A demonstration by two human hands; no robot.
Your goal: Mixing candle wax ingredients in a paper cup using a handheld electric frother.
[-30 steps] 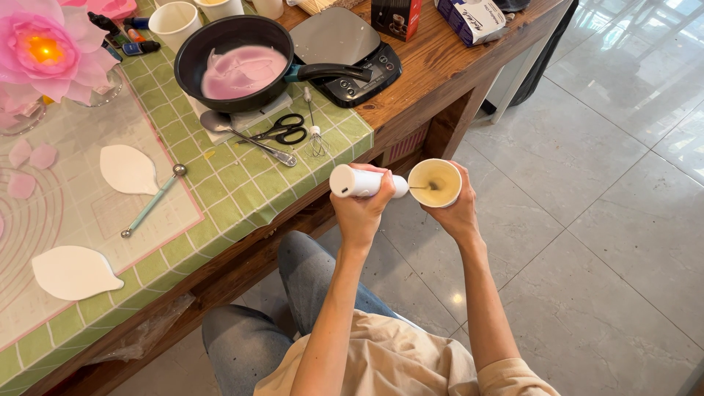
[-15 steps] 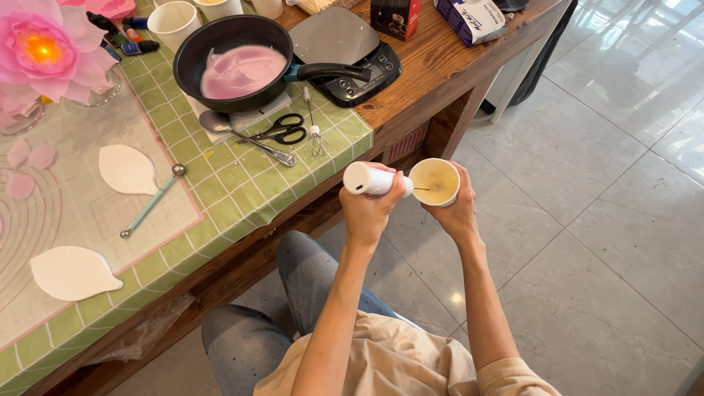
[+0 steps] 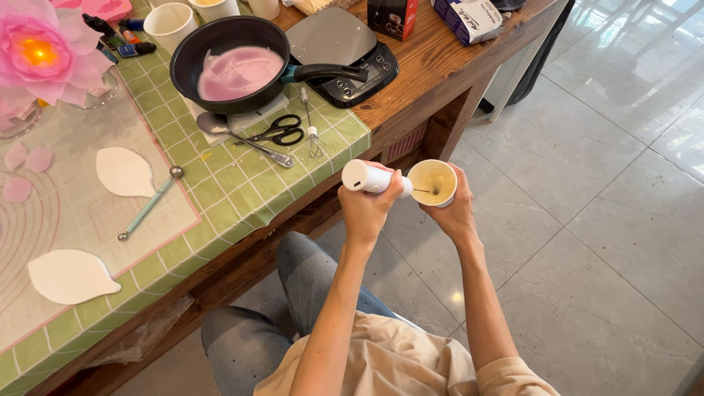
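Observation:
My left hand (image 3: 367,213) grips a white handheld stick mixer (image 3: 364,177), held level and pointing right. Its thin metal shaft reaches into a small white cup (image 3: 433,182) with pale yellowish liquid inside. My right hand (image 3: 459,214) wraps around the cup from behind and tilts its mouth toward the mixer. Both hands hover over the tiled floor, just off the table's near corner, above my knees in blue jeans.
A wooden table (image 3: 433,88) carries a green checked cloth (image 3: 220,191), a black pan of pink batter (image 3: 235,70), a kitchen scale (image 3: 341,44), scissors (image 3: 279,133), a small whisk (image 3: 314,139), white petal cutouts (image 3: 70,275), a ball tool (image 3: 150,203) and a pink flower lamp (image 3: 40,51).
The mixer in my left hand has shifted very slightly to the right; the cup and my right hand hold the same place.

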